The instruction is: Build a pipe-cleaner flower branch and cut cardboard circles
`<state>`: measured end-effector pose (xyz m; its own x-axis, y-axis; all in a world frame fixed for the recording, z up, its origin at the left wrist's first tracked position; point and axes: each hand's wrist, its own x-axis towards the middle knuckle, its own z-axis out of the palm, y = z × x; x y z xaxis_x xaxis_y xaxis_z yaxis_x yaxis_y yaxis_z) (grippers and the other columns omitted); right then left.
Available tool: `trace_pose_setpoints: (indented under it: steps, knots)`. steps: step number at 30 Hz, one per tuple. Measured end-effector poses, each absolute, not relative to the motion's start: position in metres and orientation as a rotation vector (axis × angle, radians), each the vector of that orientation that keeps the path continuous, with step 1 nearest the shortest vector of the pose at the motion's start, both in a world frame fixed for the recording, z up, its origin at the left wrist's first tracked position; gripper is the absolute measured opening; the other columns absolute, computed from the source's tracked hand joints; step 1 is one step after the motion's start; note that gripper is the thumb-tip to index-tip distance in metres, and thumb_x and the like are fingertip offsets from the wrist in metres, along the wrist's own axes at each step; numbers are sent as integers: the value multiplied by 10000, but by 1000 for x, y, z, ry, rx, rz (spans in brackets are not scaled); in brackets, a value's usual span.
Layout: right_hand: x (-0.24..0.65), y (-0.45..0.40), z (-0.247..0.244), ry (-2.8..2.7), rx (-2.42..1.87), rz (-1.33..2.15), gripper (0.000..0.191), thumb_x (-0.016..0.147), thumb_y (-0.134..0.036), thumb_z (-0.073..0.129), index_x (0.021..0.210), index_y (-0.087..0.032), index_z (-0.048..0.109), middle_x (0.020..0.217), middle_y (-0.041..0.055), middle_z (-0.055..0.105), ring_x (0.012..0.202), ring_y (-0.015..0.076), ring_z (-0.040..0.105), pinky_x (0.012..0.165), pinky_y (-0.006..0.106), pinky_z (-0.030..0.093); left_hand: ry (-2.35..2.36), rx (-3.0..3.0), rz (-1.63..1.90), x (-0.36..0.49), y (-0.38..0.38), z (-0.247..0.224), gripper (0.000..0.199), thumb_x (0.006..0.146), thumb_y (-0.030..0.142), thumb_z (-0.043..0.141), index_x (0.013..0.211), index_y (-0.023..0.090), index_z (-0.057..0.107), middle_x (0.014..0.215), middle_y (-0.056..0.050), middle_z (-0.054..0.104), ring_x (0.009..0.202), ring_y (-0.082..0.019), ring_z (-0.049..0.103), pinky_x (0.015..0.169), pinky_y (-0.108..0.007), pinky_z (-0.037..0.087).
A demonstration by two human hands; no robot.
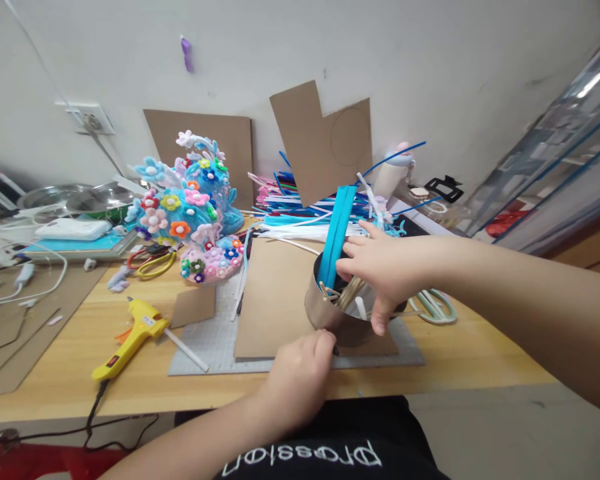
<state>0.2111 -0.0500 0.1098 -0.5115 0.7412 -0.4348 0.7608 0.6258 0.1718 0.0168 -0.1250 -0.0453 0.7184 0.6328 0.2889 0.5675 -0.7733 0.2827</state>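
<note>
A dark metallic round container [317, 308] stands on a brown cardboard sheet [270, 293] over a grey cutting mat [190, 363]. It holds a blue zipper-like strip [337, 233], thin wooden sticks [349, 293] and a white stick. Over the container's right side reaches my right hand [380, 267], its fingers apart, near the blue strip; it grips nothing visible. My left hand [303, 363] is closed at the lower front of the container, with a small dark thing showing beside its fingertips. What that hand holds is mostly hidden.
A yellow glue gun [135, 333] and a glue stick [187, 350] lie left of the cardboard. Behind them are scissors [157, 263] and a colourful fuzzy flower piece [185, 207]. Pipe cleaners [295, 217] are heaped at the back, below a leaning cardboard piece [305, 133].
</note>
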Motion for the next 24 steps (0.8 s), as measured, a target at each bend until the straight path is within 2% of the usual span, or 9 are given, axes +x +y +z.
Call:
trace_pose_setpoints:
  steps: [6, 9, 14, 24]
  knots:
    - [208, -51, 112, 2348, 1199, -84, 753, 426, -742, 681, 949, -201, 646, 1027, 131, 584, 1070, 393, 465, 994, 630, 147, 867, 2850, 593, 22, -132, -40, 307, 701, -2, 409, 960, 122, 516, 985, -165, 679, 794, -264, 677, 624, -399, 594]
    - [207, -51, 113, 2380, 1206, -105, 756, 420, -732, 690, 948, -192, 649, 1042, 139, 586, 1094, 396, 456, 1004, 623, 136, 842, 2871, 564, 26, -135, -40, 262, 722, 16, 419, 936, 127, 520, 946, -161, 683, 749, -257, 677, 595, -390, 595]
    - [208, -50, 110, 2412, 1205, -90, 754, 419, -713, 696, 957, -186, 654, 1030, 136, 595, 1091, 405, 459, 1004, 629, 129, 774, 2884, 635, 30, -137, -42, 183, 785, 62, 406, 912, 121, 524, 882, -167, 676, 782, -275, 680, 608, -412, 593]
    - [209, -51, 109, 2389, 1169, -63, 766, 456, -726, 670, 1012, -201, 639, 1084, 145, 576, 1116, 403, 450, 1014, 634, 122, 722, 2804, 759, 34, -139, -51, 254, 715, 55, 425, 938, 123, 526, 922, -149, 704, 722, -254, 690, 563, -377, 584]
